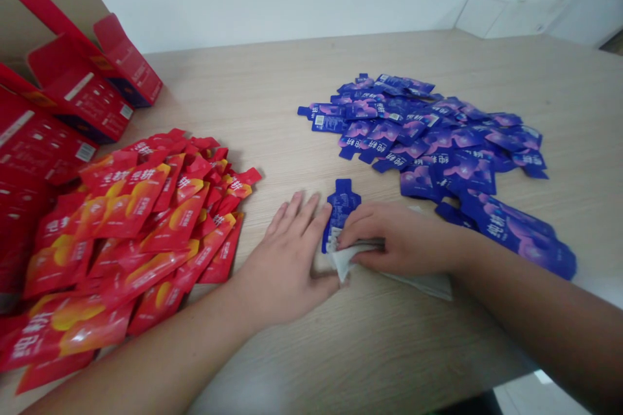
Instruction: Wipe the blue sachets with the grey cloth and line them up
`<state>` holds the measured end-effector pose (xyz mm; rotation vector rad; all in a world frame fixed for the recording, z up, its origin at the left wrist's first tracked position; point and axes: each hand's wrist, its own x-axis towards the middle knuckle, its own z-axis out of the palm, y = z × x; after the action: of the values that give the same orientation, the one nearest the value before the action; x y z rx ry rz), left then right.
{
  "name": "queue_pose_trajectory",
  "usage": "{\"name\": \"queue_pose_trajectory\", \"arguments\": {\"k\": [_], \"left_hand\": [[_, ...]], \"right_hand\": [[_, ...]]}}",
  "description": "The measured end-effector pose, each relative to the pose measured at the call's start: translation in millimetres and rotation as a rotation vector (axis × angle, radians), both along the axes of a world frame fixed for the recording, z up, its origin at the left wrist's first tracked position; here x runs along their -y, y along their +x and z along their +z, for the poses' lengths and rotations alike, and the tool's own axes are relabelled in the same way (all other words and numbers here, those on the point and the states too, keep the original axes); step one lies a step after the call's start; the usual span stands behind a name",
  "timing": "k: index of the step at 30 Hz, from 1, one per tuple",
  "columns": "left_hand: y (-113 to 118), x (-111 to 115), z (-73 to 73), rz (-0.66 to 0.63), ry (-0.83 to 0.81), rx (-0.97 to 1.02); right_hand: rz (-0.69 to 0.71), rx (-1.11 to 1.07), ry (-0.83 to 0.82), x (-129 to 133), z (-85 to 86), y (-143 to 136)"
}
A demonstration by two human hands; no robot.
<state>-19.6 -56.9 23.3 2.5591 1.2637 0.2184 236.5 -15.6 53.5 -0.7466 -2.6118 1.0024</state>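
Note:
A single blue pouch [343,204] with a spout-shaped top lies on the table between my hands. My left hand [287,259] rests beside it, palm down with fingers spread. Its index fingertip meets the pouch's left edge, and the thumb tip reaches the white cloth. My right hand [389,237] is closed around a folded white cloth [346,260], pinching it over the lower end of the pouch, which it hides. More of the cloth trails out beneath that hand. Whether the cloth presses on the pouch I cannot tell.
Red and orange pouches [146,207] are heaped at the left. A spread pile of blue-purple pouches [418,130] lies at the back right, with a few near my right forearm. Open red boxes [82,91] stand at the far left. A white wall is behind the table [233,84].

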Motion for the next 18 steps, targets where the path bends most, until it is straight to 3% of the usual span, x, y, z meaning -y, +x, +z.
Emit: {"name": "queue_pose_trajectory", "arguments": {"k": [6, 10, 13, 18], "left_hand": [[-2.3, -5.6, 1.6, -0.162, -0.024, 0.036], [-0.9, -4.3, 4.0, -0.143, -0.06, 0.065], [1.7, -0.9, 4.5, -0.091, -0.058, 0.085], [5.5, 2.6, 6.5, -0.069, -0.083, 0.075]], "right_hand": [[0.113, -0.02, -0.127, 5.0, 4.9, 1.1], [0.011, -0.089, -0.186, 10.7, 5.9, 2.5], [-0.082, -0.121, -0.13, 16.9, 7.8, -0.6], [-0.028, -0.008, -0.118, 20.9, 7.3, -9.8]]}}
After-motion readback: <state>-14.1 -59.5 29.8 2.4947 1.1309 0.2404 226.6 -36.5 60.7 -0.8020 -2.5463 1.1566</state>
